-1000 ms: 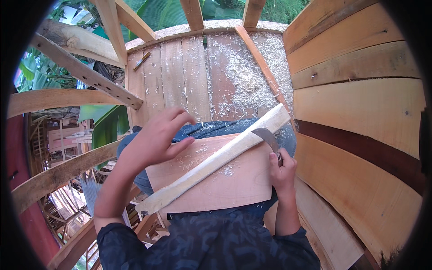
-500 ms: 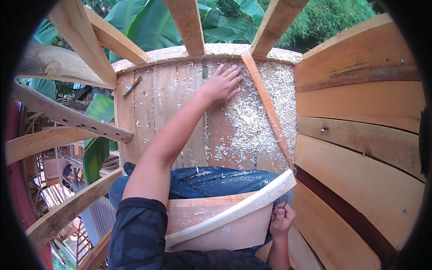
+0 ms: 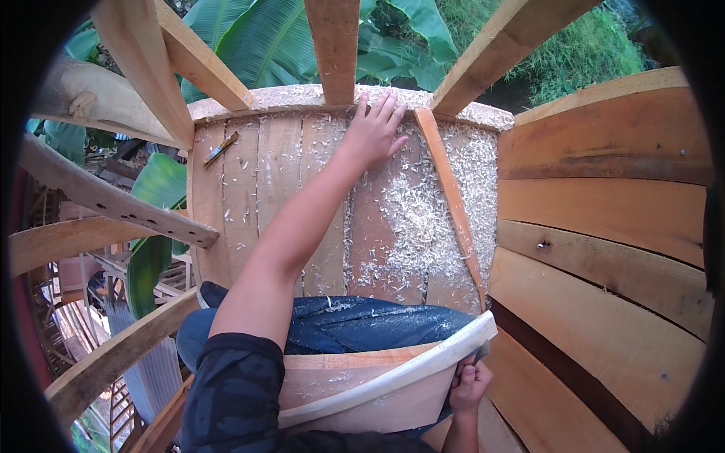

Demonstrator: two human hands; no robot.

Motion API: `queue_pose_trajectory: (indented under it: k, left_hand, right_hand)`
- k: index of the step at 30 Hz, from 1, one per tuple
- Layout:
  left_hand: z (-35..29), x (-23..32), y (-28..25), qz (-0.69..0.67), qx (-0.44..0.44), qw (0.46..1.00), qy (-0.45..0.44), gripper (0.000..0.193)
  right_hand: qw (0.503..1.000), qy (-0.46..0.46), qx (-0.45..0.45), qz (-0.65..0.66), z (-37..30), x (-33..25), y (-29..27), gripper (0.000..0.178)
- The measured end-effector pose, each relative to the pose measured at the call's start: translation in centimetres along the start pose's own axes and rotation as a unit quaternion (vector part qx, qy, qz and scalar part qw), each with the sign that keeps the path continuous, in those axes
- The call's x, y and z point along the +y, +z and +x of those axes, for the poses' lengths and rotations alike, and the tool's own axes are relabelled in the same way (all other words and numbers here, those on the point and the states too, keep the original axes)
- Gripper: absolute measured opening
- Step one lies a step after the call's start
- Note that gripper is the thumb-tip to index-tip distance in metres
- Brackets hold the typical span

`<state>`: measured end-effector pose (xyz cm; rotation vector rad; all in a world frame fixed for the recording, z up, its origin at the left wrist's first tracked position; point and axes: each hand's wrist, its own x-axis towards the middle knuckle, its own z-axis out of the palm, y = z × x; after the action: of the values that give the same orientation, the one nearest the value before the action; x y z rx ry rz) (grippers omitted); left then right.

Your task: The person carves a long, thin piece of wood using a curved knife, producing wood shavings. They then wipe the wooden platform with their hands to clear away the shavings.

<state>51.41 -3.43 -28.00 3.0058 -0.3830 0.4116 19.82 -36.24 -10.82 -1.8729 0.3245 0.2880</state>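
My left hand [image 3: 377,130] is stretched far forward, fingers spread, its fingertips at the shaving-strewn curved beam [image 3: 287,97] at the floor's far end. It holds nothing. Close to my body my right hand [image 3: 470,386] is closed around a thin dark tool [image 3: 483,352]; its upper end shows, the rest is hidden in my fist. Across my lap rests a wide board [image 3: 377,404], with a pale curved wooden strip [image 3: 393,372] slanting over it. Beyond, a long tapered orange-brown wood strip [image 3: 450,192] lies among curled wood shavings [image 3: 415,219].
Upright wooden ribs [image 3: 331,49] rise from the far beam and along the left. A plank wall [image 3: 604,200] closes the right side. A small brown-yellow object [image 3: 220,148] lies on the plank floor [image 3: 276,174] at the far left. Banana leaves [image 3: 264,41] show outside.
My left hand has shifted forward onto the far beam, its fingers still spread. The right hand stays low by the board; the dark end above its fist shows more plainly now.
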Motion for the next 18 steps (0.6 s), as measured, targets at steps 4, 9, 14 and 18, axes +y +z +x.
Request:
queue_pose_trajectory:
  k: [4,9,14,18]
  left_hand:
    - [-1.3,-0.1,-0.2,-0.018,0.047,0.996,0.074,0.059]
    - [-3.3,-1.5,-0.4,-0.082,0.011,0.977,0.195,0.037]
    - [-0.5,-2.9,-1.2,-0.098,0.045,0.986,0.127,0.035]
    - [1.9,-1.0,-1.9,-0.178,0.064,0.982,0.014,0.032]
  right_hand:
    - [1.0,-0.003,0.006,-0.002,0.1,-0.1,0.1,0.059]
    - [1.0,0.003,0.001,0.004,-0.1,0.3,0.0,0.059]
    - [1.0,0.008,-0.006,0.017,0.0,-0.1,0.1,0.058]
    - [1.0,0.01,-0.005,0.018,0.0,-0.2,0.1,0.057]
